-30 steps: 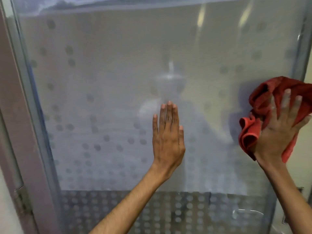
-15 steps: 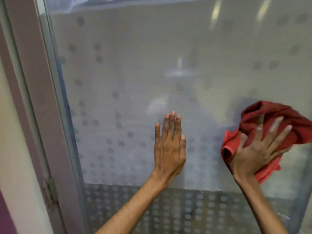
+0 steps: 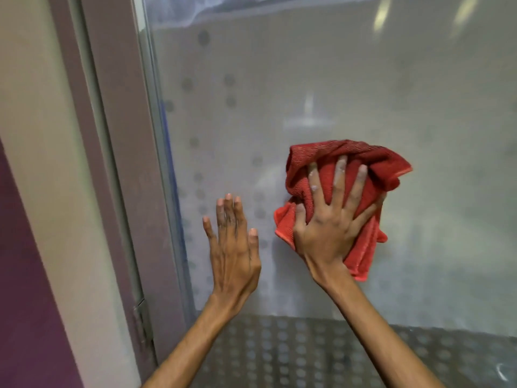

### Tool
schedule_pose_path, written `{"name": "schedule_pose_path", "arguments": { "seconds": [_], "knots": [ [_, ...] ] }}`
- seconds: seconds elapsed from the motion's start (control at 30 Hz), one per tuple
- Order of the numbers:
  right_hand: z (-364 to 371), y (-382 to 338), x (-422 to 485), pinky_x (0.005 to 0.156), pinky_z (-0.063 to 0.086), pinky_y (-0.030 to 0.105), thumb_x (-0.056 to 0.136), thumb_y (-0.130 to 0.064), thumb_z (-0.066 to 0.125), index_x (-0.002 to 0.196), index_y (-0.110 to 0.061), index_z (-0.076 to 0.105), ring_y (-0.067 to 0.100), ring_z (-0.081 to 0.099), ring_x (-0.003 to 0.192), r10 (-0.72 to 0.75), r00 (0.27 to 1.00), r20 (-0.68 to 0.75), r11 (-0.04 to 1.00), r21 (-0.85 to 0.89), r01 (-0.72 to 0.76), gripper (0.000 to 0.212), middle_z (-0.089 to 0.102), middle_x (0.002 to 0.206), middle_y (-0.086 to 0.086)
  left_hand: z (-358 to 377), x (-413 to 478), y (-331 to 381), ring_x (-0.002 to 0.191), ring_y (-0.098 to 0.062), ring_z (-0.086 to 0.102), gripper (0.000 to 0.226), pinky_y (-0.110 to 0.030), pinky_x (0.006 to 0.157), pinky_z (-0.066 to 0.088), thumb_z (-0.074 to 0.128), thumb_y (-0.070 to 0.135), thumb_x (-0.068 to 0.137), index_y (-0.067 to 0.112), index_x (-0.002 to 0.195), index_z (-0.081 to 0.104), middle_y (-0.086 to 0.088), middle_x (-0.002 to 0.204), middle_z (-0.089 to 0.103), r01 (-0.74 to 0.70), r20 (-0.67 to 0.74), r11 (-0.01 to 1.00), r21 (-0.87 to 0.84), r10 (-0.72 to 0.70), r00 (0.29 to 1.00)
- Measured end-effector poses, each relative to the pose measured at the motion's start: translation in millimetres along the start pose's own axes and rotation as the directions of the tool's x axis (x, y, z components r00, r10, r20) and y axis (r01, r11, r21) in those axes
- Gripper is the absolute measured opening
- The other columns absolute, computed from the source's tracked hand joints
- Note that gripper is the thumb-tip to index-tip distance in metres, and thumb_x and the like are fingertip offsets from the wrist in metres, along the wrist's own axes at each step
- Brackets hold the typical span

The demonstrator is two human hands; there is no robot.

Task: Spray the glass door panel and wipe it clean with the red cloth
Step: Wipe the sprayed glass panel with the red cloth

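**Inspector:** State the position and orientation of the red cloth [image 3: 335, 175].

**Assessor:** It was bunched against the glass door panel [image 3: 363, 79], right of centre in the head view, at mid height. Its long axis ran roughly top to bottom, leaning from upper left to lower right. One corner jutted out to the upper right; a folded hem hung below the wrist at lower right.

**Inspector:** The hands?

**Assessor:** The right hand [image 3: 333, 219] lay over the cloth, fingers spread and pointing up, thumb hooked round the cloth's left edge, pressing the bundle to the glass. The left hand [image 3: 233, 245] was flat and empty, palm to the panel, fingers together and pointing up, thumb slightly apart. It sat just beside the cloth, to its left, not touching it. Both forearms rose from the lower edge of the frame, bare.

**Inspector:** Surface condition?

**Assessor:** The panel was frosted, with scattered grey dots, denser toward the left and lower part. A darker band with closely packed dots [image 3: 307, 354] ran across the bottom. A clear strip showed along the top edge. Pale streaks of reflected light appeared at upper right.

**Inspector:** Surroundings?

**Assessor:** A grey-brown door frame [image 3: 123, 163] stood left of the glass, with a metal hinge [image 3: 142, 320] low on it. Further left was a cream wall [image 3: 36, 135] and a purple section [image 3: 22, 275]. Whether the glass was wet, I could not tell.
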State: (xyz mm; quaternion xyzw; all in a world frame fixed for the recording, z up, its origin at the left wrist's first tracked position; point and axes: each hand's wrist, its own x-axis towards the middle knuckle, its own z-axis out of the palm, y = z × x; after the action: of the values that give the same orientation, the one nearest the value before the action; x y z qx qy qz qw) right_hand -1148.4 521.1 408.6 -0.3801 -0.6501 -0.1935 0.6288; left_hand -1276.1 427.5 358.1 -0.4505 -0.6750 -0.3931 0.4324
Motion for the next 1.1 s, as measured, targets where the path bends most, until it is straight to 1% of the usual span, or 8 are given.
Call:
{"name": "schedule_pose_path", "arguments": {
  "seconds": [0.1,0.23,0.47,0.7,0.83,0.9,0.97,1.1],
  "knots": [
    [10.0,-49.7,-6.4,0.117,0.004,0.07,0.079,-0.047,0.051,0.153,-0.041,0.029,0.034,0.013,0.154,-0.042,0.999,0.01,0.999,0.022,0.042,0.078,0.021,0.166,0.005,-13.9,-0.9,-48.5,0.155,-0.023,-0.002,0.061,-0.047,0.124,-0.008,0.026,0.027,0.103,0.006,0.157,0.007,-0.007,0.166,0.0,0.042,-0.004,0.998,0.045,-0.042,0.999],
    [22.1,-102.3,-19.7,0.118,0.004,0.07,0.081,-0.046,0.055,0.15,-0.04,0.04,0.031,0.017,0.153,-0.119,0.993,-0.01,0.99,0.079,0.119,0.071,0.029,0.164,0.004,-26.5,-11.6,-97.4,0.155,-0.022,-0.002,0.06,-0.048,0.124,-0.008,0.024,0.028,0.103,0.004,0.157,0.008,-0.007,0.166,-0.001,0.057,0.007,0.994,0.091,-0.058,0.998],
    [39.2,-156.2,-45.1,0.119,0.006,0.068,0.087,-0.043,0.059,0.149,-0.041,0.042,0.025,0.017,0.154,-0.199,0.98,-0.029,0.97,0.137,0.201,0.065,0.031,0.163,0.0,-30.9,-42.1,-141.6,0.155,-0.022,-0.001,0.059,-0.05,0.124,-0.006,0.023,0.026,0.103,0.005,0.156,0.009,-0.01,0.166,0.004,0.07,0.062,0.998,0.003,-0.07,0.996],
    [43.0,-151.4,-54.3,0.119,0.005,0.068,0.089,-0.048,0.055,0.148,-0.038,0.044,0.026,0.018,0.153,-0.274,0.961,-0.044,0.949,0.15,0.277,0.061,0.035,0.161,0.001,-23.5,-45.8,-145.2,0.154,-0.022,-0.006,0.06,-0.043,0.125,-0.008,0.026,0.022,0.103,0.006,0.156,0.003,-0.008,0.165,-0.003,0.063,0.048,0.996,-0.055,-0.06,0.997],
    [41.1,-141.1,-73.1,0.119,0.008,0.069,0.093,-0.049,0.049,0.149,-0.037,0.043,0.024,0.017,0.153,-0.303,0.953,-0.006,0.942,0.152,0.301,0.058,0.035,0.161,0.001,-9.6,-52.3,-145.5,0.154,-0.026,-0.006,0.066,-0.047,0.125,-0.006,0.035,0.013,0.101,0.005,0.156,-0.001,-0.01,0.165,-0.002,0.053,0.009,0.997,-0.058,-0.053,0.999],
    [40.9,-132.9,-87.4,0.118,0.009,0.069,0.092,-0.047,0.051,0.149,-0.036,0.043,0.024,0.019,0.153,-0.304,0.953,0.019,0.943,0.149,0.298,0.059,0.036,0.161,0.001,-5.1,-57.2,-144.1,0.154,-0.026,-0.005,0.061,-0.051,0.124,-0.003,0.029,0.015,0.103,0.007,0.156,-0.002,-0.011,0.164,0.0,0.044,0.0,0.998,-0.052,-0.044,0.999],
    [40.5,-121.3,-102.0,0.119,0.009,0.068,0.09,-0.047,0.055,0.15,-0.036,0.043,0.024,0.018,0.153,-0.317,0.948,0.038,0.941,0.139,0.309,0.062,0.034,0.161,0.001,-3.4,-62.2,-141.7,0.154,-0.026,-0.003,0.057,-0.05,0.125,-0.003,0.022,0.022,0.105,0.011,0.156,-0.001,-0.011,0.164,0.004,0.04,0.001,0.997,-0.059,-0.04,0.999],
    [37.4,-95.1,-109.0,0.12,0.009,0.066,0.092,-0.046,0.053,0.151,-0.036,0.04,0.02,0.015,0.155,-0.357,0.933,0.043,0.927,0.138,0.348,0.062,0.027,0.163,-0.002,-2.3,-64.1,-133.7,0.154,-0.024,-0.005,0.061,-0.046,0.125,-0.007,0.028,0.019,0.103,0.009,0.157,0.002,-0.008,0.165,0.0,0.074,0.03,0.995,-0.068,-0.072,0.997]
  ]
}}
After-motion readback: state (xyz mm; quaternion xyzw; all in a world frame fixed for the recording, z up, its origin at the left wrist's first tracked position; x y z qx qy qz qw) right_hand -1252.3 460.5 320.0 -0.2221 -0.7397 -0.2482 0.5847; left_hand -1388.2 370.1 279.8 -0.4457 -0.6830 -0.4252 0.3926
